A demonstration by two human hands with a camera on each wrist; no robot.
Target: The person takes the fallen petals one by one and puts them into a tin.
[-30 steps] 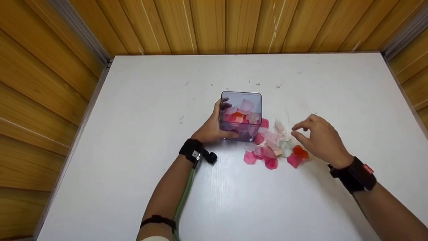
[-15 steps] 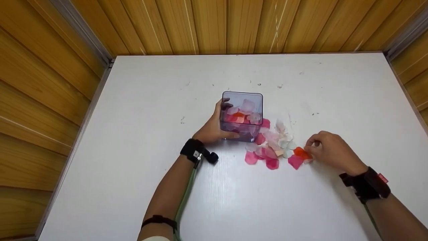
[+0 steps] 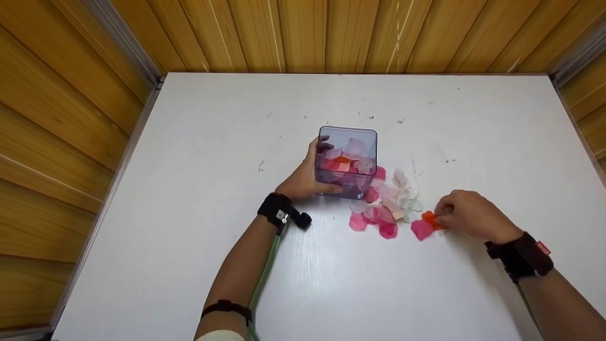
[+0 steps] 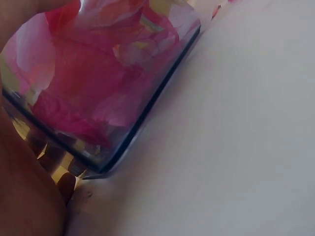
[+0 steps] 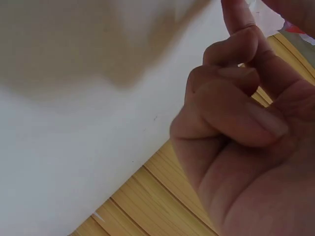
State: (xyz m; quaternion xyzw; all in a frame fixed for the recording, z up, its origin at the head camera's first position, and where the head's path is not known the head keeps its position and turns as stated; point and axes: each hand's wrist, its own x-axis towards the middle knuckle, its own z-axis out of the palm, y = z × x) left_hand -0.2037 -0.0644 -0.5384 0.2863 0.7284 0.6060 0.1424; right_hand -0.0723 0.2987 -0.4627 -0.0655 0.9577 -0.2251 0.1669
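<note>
Grips a clear, bluish square box (image 3: 357, 183) with the left hand (image 3: 303, 180), clasping it from the left side, with the thumb laid along the near wall and fingertips showing through the plastic at the far side. Holds it with the open top facing up towards the head camera, near the middle of the white table (image 3: 199, 189); cannot tell whether to call the base resting on the tabletop or just above it. Inside the box, a mixed heap of petals (image 3: 342, 166) in pink, orange and paler tones. To the right of the box, on the table, a loose pile (image 3: 386, 203) of pink, whitish and pale green petals. Reaches with the right hand (image 3: 473, 215) to the right end of that pile, with curled fingers, and touches an orange petal (image 3: 427, 218) with the tips; cannot tell whether to call it a pinch or a bare touch. Just beside the orange one, a bright pink petal (image 3: 421, 230). Wears a black strap (image 3: 272, 208) on the left wrist and a black band (image 3: 523, 258) on the right. Behind the table, a wall of yellowish wooden panels (image 3: 303, 38)
</note>
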